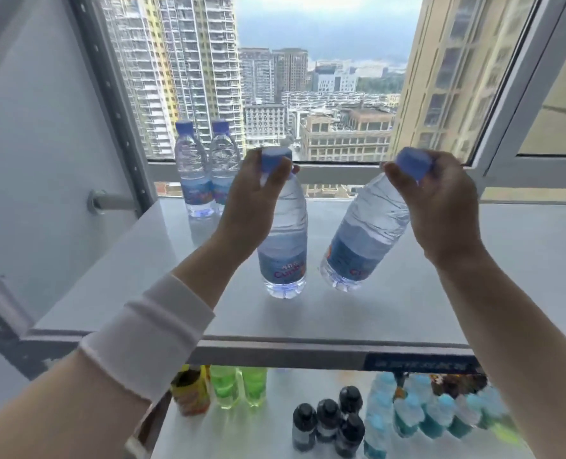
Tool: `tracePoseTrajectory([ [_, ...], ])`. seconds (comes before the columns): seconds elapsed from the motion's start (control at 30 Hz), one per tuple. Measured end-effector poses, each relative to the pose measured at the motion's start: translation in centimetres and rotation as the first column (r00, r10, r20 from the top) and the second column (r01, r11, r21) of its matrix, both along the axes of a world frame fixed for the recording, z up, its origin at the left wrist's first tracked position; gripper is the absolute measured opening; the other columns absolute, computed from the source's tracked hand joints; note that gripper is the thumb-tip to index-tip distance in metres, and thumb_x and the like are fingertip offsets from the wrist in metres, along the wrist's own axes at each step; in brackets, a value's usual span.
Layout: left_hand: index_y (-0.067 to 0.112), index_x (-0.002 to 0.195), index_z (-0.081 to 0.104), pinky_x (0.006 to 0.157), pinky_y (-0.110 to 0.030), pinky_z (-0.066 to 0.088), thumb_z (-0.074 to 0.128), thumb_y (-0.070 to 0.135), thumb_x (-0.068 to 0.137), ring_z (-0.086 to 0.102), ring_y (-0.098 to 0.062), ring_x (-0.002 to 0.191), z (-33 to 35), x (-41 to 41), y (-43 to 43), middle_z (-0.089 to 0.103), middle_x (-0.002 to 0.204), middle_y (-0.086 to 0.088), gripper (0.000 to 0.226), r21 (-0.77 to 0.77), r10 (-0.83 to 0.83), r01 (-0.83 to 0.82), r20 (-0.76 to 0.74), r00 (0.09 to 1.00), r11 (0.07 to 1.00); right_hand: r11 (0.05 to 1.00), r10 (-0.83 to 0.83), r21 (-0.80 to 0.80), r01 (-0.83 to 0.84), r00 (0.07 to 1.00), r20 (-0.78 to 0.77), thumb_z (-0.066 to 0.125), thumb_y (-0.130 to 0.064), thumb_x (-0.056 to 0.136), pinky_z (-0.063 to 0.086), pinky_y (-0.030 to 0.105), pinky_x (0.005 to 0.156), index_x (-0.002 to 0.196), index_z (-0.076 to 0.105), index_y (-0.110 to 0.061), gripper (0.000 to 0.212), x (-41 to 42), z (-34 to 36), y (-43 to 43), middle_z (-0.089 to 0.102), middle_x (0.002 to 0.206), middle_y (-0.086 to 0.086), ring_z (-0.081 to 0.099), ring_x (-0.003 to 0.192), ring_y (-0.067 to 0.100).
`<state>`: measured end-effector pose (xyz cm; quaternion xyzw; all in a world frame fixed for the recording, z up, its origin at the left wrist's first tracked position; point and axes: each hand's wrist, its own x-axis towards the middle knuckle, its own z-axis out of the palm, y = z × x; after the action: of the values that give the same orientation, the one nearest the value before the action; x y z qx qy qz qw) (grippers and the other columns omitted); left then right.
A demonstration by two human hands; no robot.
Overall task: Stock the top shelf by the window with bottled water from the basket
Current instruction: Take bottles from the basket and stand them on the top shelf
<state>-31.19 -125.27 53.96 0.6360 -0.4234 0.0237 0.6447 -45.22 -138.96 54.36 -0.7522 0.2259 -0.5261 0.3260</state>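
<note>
We take this for a shop-style display high in a tower block. A slotted metal upright [109, 84] carries the top shelf [407, 309], with a dark label strip [420, 362] on its front edge. The lower shelf [258, 435] holds drinks grouped by kind: green bottles [238, 385], black-capped bottles [328, 422] and blue-capped bottles [424, 415]. The window [324, 77] looks onto high-rises.

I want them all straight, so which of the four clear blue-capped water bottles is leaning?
The clear plastic bottle gripped by the right hand: its blue cap tilts rightward, while the left-hand bottle and the two by the window stand upright.
</note>
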Motion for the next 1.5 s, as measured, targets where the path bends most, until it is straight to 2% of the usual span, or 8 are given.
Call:
tracePoseTrajectory([
  [0.17, 0.015, 0.103, 0.05, 0.101, -0.047, 0.044, 0.051, 0.031, 0.083, 0.059, -0.022, 0.1, 0.5, 5.7, -2.8, 0.062, 0.098, -0.005, 0.026, 0.057, -0.078, 0.078, -0.009, 0.997, 0.995, 0.998, -0.014, -0.069, 0.007, 0.994, -0.106, 0.067, -0.032, 0.081, 0.038, 0.016, 0.07, 0.111, 0.056, -0.003, 0.043, 5.6, 1.1, -2.2, 0.057, 0.096, 0.001, 0.053, 0.088, 0.015],
  [0.33, -0.002, 0.118, 0.047, 0.091, -0.027, 0.045, 0.049, 0.013, 0.093, 0.06, -0.014, 0.094, 0.6, 10.3, -5.7, 0.062, 0.103, -0.009, 0.029, 0.145, -0.101, 0.092, 0.055, 0.993, 0.985, 0.994, -0.03, -0.108, 0.013, 0.988, -0.151, 0.068, -0.03, 0.081, 0.031, 0.002, 0.058, 0.112, 0.055, 0.0, 0.045, 10.9, 1.6, -4.1, 0.053, 0.095, 0.001, 0.047, 0.085, 0.014],
  [0.53, -0.001, 0.117, 0.048, 0.098, -0.039, 0.045, 0.055, 0.017, 0.091, 0.059, -0.03, 0.108, 1.3, 14.4, -8.7, 0.063, 0.114, -0.021, 0.033, 0.309, -0.119, 0.054, 0.198, 0.973, 0.949, 0.996, -0.011, -0.092, -0.007, 0.982, -0.188, 0.069, -0.031, 0.079, 0.032, 0.012, 0.062, 0.114, 0.054, -0.001, 0.048, 15.8, 1.4, -6.3, 0.052, 0.096, 0.0, 0.046, 0.086, 0.013],
  [0.77, 0.0, 0.118, 0.048, 0.096, -0.041, 0.047, 0.056, 0.02, 0.09, 0.059, -0.029, 0.107, 2.3, 17.6, -10.7, 0.061, 0.116, -0.02, 0.036, 0.448, -0.141, 0.047, 0.179, 0.974, 0.893, 0.999, 0.03, 0.027, -0.026, 0.984, -0.173, 0.07, -0.026, 0.079, 0.033, 0.002, 0.055, 0.116, 0.053, 0.0, 0.048, 20.3, 0.7, -8.2, 0.052, 0.098, 0.002, 0.048, 0.088, 0.013],
  [1.07, 0.001, 0.12, 0.048, 0.056, -0.015, 0.037, 0.053, 0.02, 0.092, 0.046, -0.006, 0.067, 3.2, 20.2, -12.0, 0.055, 0.102, -0.009, 0.034, 0.547, -0.1, -0.025, 0.198, 0.975, 0.837, 0.993, 0.071, 0.106, -0.048, 0.971, -0.226, 0.072, -0.031, 0.076, 0.044, 0.025, 0.083, 0.116, 0.052, -0.004, 0.052, 24.2, 0.6, -9.5, 0.056, 0.102, 0.004, 0.051, 0.091, 0.015],
  [1.2, 0.0, 0.118, 0.051, 0.071, -0.022, 0.043, 0.054, 0.027, 0.09, 0.05, -0.014, 0.076, 4.5, 21.0, -11.9, 0.053, 0.098, -0.008, 0.039, 0.648, -0.115, -0.18, 0.386, 0.915, 0.74, 0.975, 0.16, 0.193, -0.111, 0.952, -0.261, 0.074, -0.031, 0.075, 0.047, 0.03, 0.086, 0.116, 0.052, -0.005, 0.053, 24.1, 1.0, -10.2, 0.055, 0.1, 0.004, 0.053, 0.09, 0.016],
  [1.37, 0.0, 0.118, 0.053, 0.088, -0.029, 0.041, 0.059, 0.031, 0.086, 0.053, -0.023, 0.094, 5.6, 20.7, -11.8, 0.059, 0.112, -0.015, 0.045, 0.678, -0.121, -0.309, 0.508, 0.853, 0.667, 0.904, 0.38, 0.319, -0.284, 0.875, -0.3, 0.068, -0.024, 0.081, 0.041, 0.018, 0.063, 0.122, 0.049, -0.009, 0.048, 22.4, 1.7, -10.8, 0.057, 0.102, 0.004, 0.053, 0.08, 0.007],
  [1.5, 0.0, 0.121, 0.053, 0.091, -0.029, 0.04, 0.061, 0.028, 0.085, 0.054, -0.027, 0.108, 5.6, 20.7, -11.7, 0.058, 0.12, -0.016, 0.046, 0.652, -0.082, -0.332, 0.519, 0.851, 0.681, 0.93, 0.339, 0.242, -0.278, 0.903, -0.264, 0.071, -0.02, 0.078, 0.047, 0.03, 0.085, 0.118, 0.054, -0.006, 0.046, 22.2, 1.7, -10.7, 0.057, 0.106, 0.005, 0.054, 0.097, 0.017],
])
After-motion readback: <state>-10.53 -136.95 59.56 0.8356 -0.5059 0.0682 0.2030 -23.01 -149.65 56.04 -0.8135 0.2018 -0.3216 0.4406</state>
